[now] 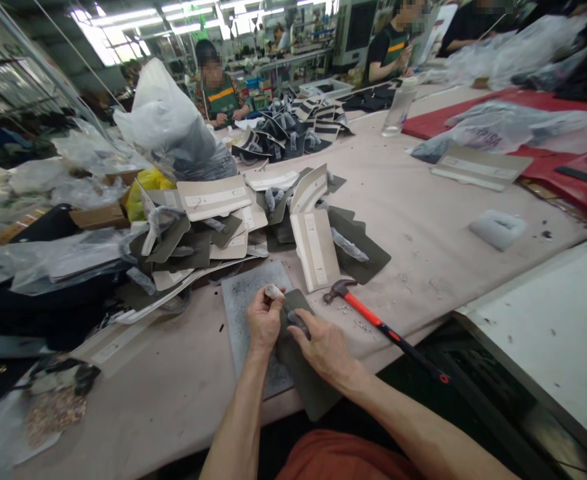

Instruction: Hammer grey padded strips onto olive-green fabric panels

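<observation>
My left hand (pixel 264 321) is closed, pinching the whitish end of a plastic-wrapped strap (pixel 274 291), which looks like a bag handle. Thumb and fingers of my right hand (pixel 327 345) grip its darker grey part, over a stiff olive-green panel (pixel 307 383). This panel lies slantwise, partly on a speckled grey board (pixel 238 310) and reaching past the table's front edge. Just right of my hands rests a claw hammer (pixel 368 312) with a red and black handle. Small metal bits (pixel 362 326) are scattered beside it. My fingers hide where strap and panel meet.
Beyond the board lies a heap of beige and olive panels (pixel 218 199) with wrapped handles. Full plastic bags (pixel 173 127) stand at back left. A bottle (pixel 400 107) and a foam block (pixel 498 229) are on the table (pixel 423 220). Co-workers (pixel 218 93) sit across it.
</observation>
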Available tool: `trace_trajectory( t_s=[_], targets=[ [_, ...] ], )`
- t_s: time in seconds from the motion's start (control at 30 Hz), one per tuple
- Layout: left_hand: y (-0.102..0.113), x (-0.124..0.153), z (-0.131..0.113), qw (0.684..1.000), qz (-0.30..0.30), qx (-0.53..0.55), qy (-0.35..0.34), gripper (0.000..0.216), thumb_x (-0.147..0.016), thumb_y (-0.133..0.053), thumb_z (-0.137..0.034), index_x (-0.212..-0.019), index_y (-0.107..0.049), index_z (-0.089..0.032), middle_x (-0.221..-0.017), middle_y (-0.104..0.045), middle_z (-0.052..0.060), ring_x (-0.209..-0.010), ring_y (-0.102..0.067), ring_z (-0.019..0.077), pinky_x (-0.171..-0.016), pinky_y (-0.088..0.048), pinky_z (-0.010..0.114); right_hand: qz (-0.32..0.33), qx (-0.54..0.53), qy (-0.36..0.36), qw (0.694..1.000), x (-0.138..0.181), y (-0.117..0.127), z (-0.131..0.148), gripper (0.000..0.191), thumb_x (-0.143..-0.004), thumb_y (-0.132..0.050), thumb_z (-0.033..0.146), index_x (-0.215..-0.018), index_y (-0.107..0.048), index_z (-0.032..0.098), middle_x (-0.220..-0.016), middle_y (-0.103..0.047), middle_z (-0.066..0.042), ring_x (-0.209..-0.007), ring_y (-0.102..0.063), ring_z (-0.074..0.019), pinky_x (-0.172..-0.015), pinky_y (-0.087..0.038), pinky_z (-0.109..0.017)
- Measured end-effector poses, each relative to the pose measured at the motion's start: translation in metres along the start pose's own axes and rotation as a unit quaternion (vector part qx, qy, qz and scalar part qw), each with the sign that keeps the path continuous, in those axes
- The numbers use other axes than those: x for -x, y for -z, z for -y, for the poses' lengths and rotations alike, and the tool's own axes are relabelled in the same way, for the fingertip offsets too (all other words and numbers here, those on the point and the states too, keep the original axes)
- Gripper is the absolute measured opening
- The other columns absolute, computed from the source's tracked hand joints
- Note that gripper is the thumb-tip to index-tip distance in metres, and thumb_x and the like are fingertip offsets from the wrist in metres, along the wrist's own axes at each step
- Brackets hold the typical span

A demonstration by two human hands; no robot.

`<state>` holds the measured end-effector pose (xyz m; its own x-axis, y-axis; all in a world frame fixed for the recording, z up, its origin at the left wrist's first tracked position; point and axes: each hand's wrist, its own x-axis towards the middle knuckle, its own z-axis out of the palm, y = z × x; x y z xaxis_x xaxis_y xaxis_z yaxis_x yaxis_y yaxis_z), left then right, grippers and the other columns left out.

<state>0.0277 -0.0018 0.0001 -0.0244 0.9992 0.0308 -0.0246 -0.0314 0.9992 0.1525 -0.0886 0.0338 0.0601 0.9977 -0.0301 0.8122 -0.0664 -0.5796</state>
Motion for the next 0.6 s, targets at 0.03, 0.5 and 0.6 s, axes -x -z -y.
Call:
trace_trajectory(
  t_s=[0.03, 0.5, 0.6],
  targets=[
    [-0.001, -0.002, 0.004, 1.0, 0.008, -0.002, 0.005, 0.028, -0.078, -0.074, -0.03, -0.102, -0.068, -0.018, -0.098, -0.076, 0.006, -0.09, -0.071, 0.0178, -0.083, -0.053, 0.027, 0.017, 0.003, -0.018, 1.0, 0.0, -0.001, 0.001, 0.036, -0.097, -0.053, 0.043, -0.128, -0.058, 0.024, -0.1, -0.074, -0.008, -0.09, -0.071, -0.0247, -0.074, -0.046, -0.03],
    [0.011, 0.009, 0.012, 0.996, 0.071, -0.05, 0.032, 0.024, -0.081, -0.07, -0.031, -0.101, -0.066, -0.019, -0.095, -0.077, 0.006, -0.09, -0.071, 0.0192, -0.086, -0.054, 0.031, 0.095, -0.114, -0.069, 0.986, 0.006, -0.004, 0.003, 0.064, -0.082, -0.07, 0.052, -0.134, -0.05, 0.021, -0.098, -0.071, -0.009, -0.091, -0.068, -0.0257, -0.076, -0.045, -0.032],
    [0.012, 0.011, 0.013, 0.995, 0.075, -0.054, 0.028, 0.023, -0.083, -0.069, -0.032, -0.102, -0.066, -0.019, -0.096, -0.076, 0.006, -0.091, -0.071, 0.0194, -0.086, -0.054, 0.031, 0.062, -0.143, -0.03, 0.987, 0.015, 0.008, -0.014, 0.06, -0.081, -0.07, 0.052, -0.13, -0.053, 0.021, -0.104, -0.067, -0.007, -0.091, -0.064, -0.0229, -0.079, -0.047, -0.032]
  ],
)
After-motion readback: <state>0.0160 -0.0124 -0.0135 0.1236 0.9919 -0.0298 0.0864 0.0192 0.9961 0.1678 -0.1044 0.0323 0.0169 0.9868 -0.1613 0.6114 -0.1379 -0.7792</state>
